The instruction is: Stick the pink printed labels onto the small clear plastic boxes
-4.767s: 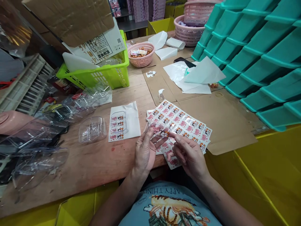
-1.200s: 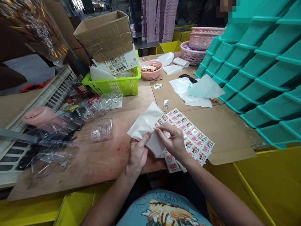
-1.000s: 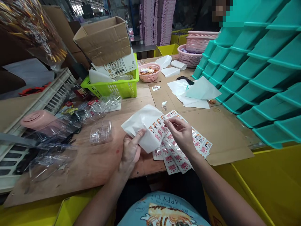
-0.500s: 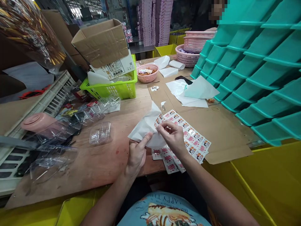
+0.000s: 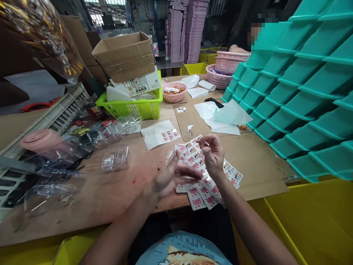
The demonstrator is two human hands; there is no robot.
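My left hand [image 5: 176, 173] hovers low over the fanned sticker sheets [image 5: 197, 191], thumb raised and fingers apart. A clear plastic piece [image 5: 171, 151] shows by its thumb; whether they touch is unclear. To its right, my right hand [image 5: 213, 152] is closed, with thumb and fingers curled inward; anything small in its fingertips cannot be made out. The sheets carry pink prints and cartoon animal stickers. Farther forward, a white sheet [image 5: 154, 135] with a few stickers at its right end lies apart from both hands. A clear plastic box [image 5: 115, 158] rests left of my left hand.
Teal bins [image 5: 306, 106] are stacked along the right. A lime basket [image 5: 132, 108] holds cartons at the back left. Pink baskets [image 5: 174, 97] and loose white papers [image 5: 233, 112] stand farther back. Clear packaging [image 5: 55, 191] covers the left side. Another person's arm [image 5: 238, 49] shows behind.
The white sheet that both hands held now lies on the table, forward and left. My left hand has opened; my right hand has moved slightly right, its fingers still curled.
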